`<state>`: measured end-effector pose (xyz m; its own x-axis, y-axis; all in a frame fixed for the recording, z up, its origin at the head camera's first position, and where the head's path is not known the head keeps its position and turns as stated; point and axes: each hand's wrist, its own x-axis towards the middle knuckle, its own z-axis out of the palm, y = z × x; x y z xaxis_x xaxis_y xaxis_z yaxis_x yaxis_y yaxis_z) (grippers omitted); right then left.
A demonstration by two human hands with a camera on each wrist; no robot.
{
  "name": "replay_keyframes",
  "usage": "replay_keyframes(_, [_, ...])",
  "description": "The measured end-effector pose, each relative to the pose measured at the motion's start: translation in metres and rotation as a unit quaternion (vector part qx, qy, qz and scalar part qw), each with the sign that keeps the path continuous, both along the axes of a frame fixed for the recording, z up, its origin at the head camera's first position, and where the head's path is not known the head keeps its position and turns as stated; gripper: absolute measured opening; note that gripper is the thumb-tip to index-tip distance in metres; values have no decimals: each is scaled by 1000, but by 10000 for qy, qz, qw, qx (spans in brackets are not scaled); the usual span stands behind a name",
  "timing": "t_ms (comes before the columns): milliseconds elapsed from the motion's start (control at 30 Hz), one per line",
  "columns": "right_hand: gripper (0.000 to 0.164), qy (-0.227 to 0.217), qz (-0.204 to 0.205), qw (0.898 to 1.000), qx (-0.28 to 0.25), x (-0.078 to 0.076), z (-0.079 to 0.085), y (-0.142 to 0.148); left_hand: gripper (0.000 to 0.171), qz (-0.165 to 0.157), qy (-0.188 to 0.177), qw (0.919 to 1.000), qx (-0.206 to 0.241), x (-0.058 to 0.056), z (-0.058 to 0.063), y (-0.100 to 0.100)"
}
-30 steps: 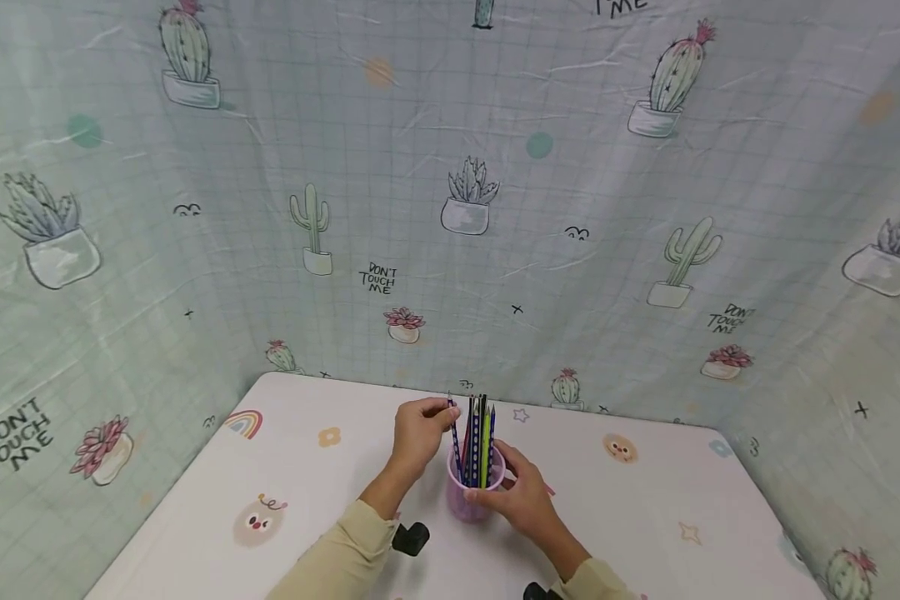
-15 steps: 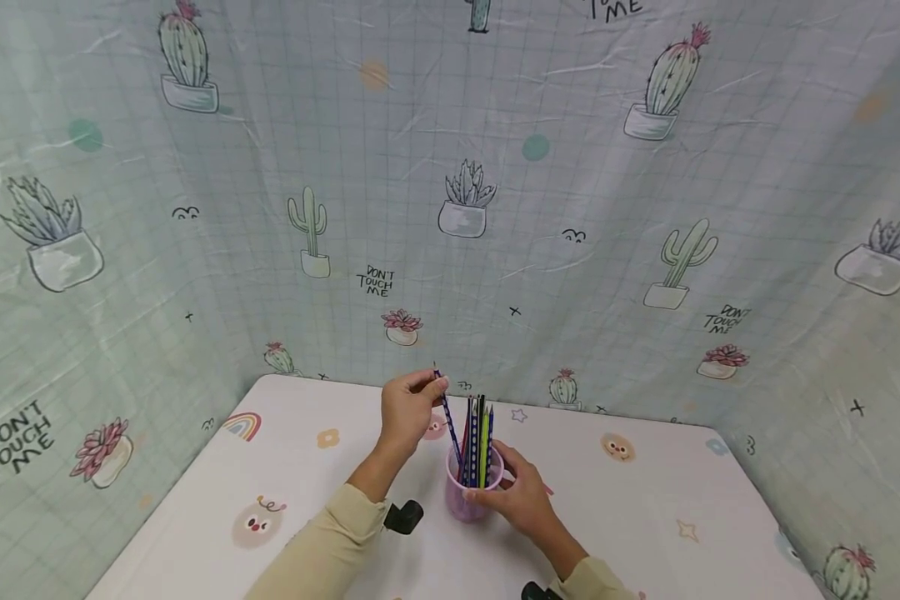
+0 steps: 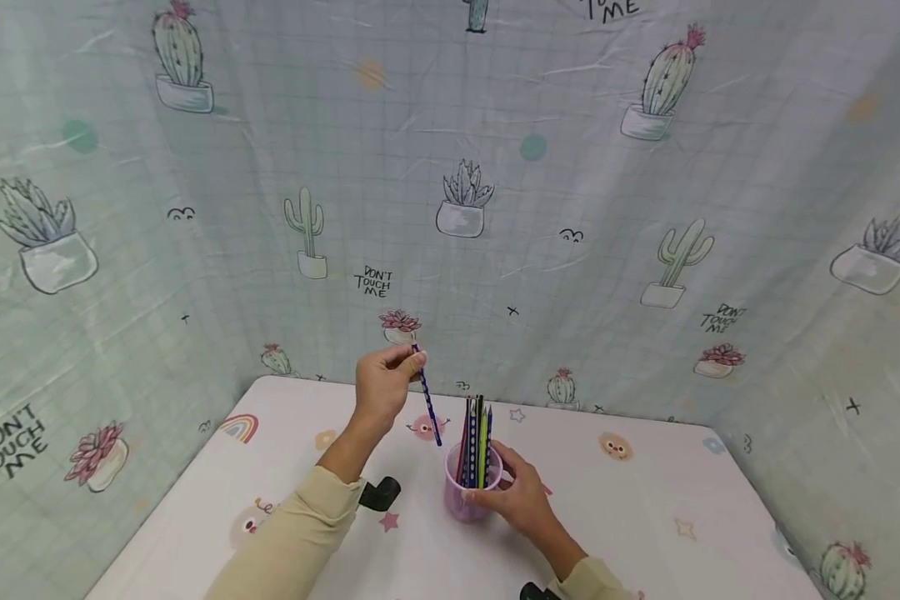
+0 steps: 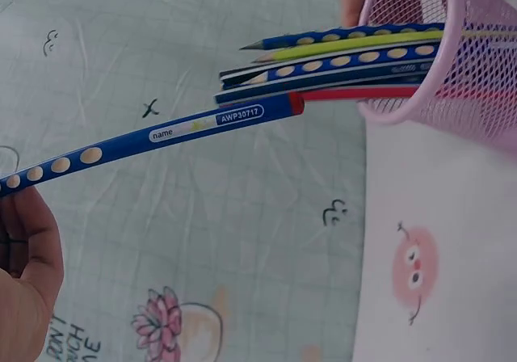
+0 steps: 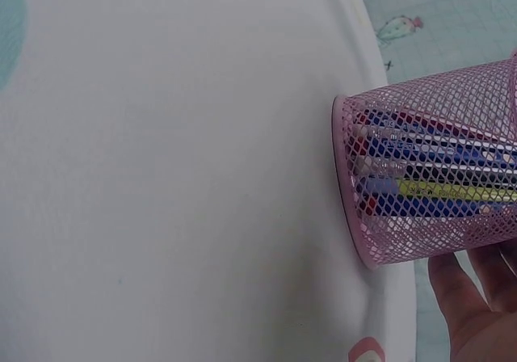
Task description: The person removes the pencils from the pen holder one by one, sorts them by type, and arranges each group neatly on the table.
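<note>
Pinched near its tip by my left hand (image 3: 384, 385), a blue pencil (image 3: 428, 400) with pale oval dimples hangs slanted, its lower end just up and left of the cup's mouth. In the left wrist view the red end of this pencil (image 4: 218, 124) points toward the cup. My right hand (image 3: 523, 493) grips the pink mesh pencil cup (image 3: 465, 507) from its right side, thumb at the front. Several pencils (image 3: 476, 442) stand in the cup, blue dimpled, yellow-green, dark and red ones. Through the mesh in the right wrist view, the pencils' (image 5: 436, 188) lower ends show.
The cup stands on a white table (image 3: 607, 550) printed with small cartoon figures. A pale green curtain (image 3: 390, 125) with printed cacti rises behind the table and along both sides. Black wrist devices (image 3: 380, 493) sit at the sleeves.
My left hand has drawn the blue pencil up and left, out of the cup. My right hand keeps its hold on the cup, which stays in place.
</note>
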<state>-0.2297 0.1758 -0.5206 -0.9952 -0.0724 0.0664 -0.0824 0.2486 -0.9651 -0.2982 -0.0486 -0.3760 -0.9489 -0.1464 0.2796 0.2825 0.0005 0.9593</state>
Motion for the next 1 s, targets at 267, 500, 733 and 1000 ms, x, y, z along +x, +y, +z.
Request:
replay_keyframes(267, [90,55,54,9997,-229,0,-4,3,22,-31,-106,9998,-191,-1,17,-20])
replay_keyframes(500, [90,-21,140,9995,-275,-1,-3,3,23,31,-73,9991,-405,-3,24,-39])
replay_keyframes(733, [91,7,156,9997,-164,1,-2,2,23,99,-69,9978,-655,-1,30,-56])
replay_keyframes(1000, [91,39,97,9998,-171,0,-4,1,23,203,-192,9939,-1069,2,27,-75])
